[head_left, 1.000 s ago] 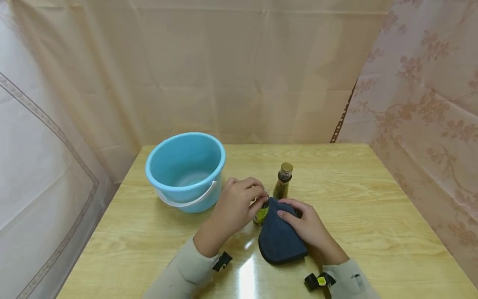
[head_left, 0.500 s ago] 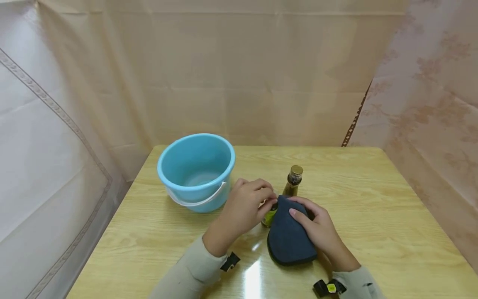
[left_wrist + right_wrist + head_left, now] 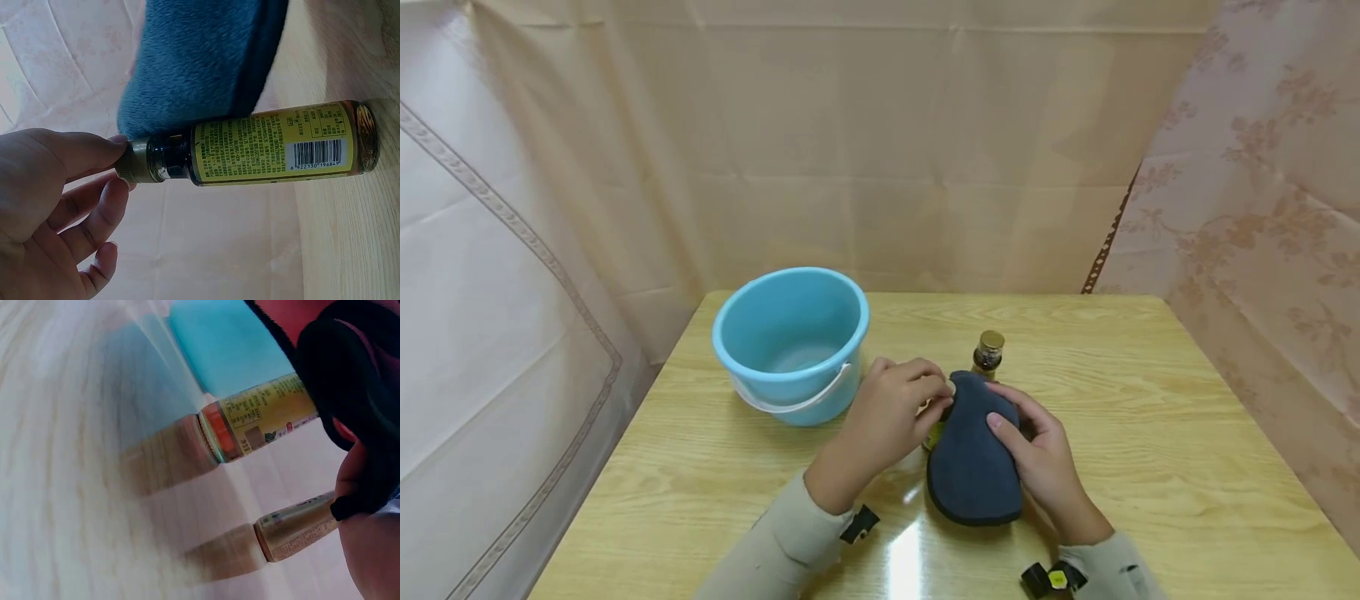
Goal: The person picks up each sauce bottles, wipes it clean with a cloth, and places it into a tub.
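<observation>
My left hand (image 3: pixel 891 408) pinches the gold-brown cap (image 3: pixel 139 161) of a dark glass bottle with a yellow label (image 3: pixel 269 150), which stands upright on the table. In the right hand (image 3: pixel 1037 442) is a dark blue plush piece with black edging (image 3: pixel 976 458); its exact kind cannot be told. The thumb lies on its near face. Its upper end is beside the bottle's cap and neck, and in the head view it hides most of that bottle. Just behind it stands a second bottle with a gold cap (image 3: pixel 989 346). A black loop-like part (image 3: pixel 337 369) shows in the right wrist view.
A light blue bucket (image 3: pixel 790 379) with a white handle (image 3: pixel 793 407) stands on the wooden table (image 3: pixel 647 492), left of the bottles. Beige curtains (image 3: pixel 895 150) hang behind the table, and a floral cloth (image 3: pixel 1277 208) hangs at the right.
The plush piece has tipped a little up and left, covering more of both bottles. My left hand stays at the cap. The head view shifted slightly earlier on.
</observation>
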`<action>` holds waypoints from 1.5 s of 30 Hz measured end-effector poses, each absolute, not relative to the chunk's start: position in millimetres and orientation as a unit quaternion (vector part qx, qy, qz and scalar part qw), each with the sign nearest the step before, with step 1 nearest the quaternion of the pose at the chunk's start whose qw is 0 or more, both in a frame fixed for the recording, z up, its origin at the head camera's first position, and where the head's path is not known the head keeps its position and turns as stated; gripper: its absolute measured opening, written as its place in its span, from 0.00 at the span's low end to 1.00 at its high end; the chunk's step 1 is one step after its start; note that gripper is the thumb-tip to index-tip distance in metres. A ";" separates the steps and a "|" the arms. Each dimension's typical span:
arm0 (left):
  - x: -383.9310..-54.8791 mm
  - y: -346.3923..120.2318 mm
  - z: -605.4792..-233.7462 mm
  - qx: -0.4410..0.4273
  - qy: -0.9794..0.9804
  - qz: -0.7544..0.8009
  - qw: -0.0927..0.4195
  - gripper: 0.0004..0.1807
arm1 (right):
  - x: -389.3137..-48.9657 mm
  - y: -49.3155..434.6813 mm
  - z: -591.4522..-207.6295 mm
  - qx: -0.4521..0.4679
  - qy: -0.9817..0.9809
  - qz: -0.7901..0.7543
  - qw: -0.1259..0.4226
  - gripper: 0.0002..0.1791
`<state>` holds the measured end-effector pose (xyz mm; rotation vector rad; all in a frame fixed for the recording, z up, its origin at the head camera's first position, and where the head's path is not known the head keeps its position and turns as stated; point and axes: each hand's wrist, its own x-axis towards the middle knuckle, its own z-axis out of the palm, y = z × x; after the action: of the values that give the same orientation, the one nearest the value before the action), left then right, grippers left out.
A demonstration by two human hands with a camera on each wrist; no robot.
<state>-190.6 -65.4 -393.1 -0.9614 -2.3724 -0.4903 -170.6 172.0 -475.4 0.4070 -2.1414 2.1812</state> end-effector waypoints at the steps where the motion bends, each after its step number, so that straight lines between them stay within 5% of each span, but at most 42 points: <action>1: -190.6 -65.7 -393.1 -0.356 -0.877 -0.182 0.265 0.03 | -170.6 171.7 -475.6 0.133 -0.695 0.706 0.029 0.24; 45: -190.9 -65.4 -393.5 -0.351 -0.883 -0.177 0.257 0.05 | -180.9 176.9 -488.7 0.083 -0.819 0.567 -0.034 0.18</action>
<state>-190.9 -65.4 -393.5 -0.9519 -2.3952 -0.4798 -180.9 176.9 -488.7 0.2680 -2.6304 1.8194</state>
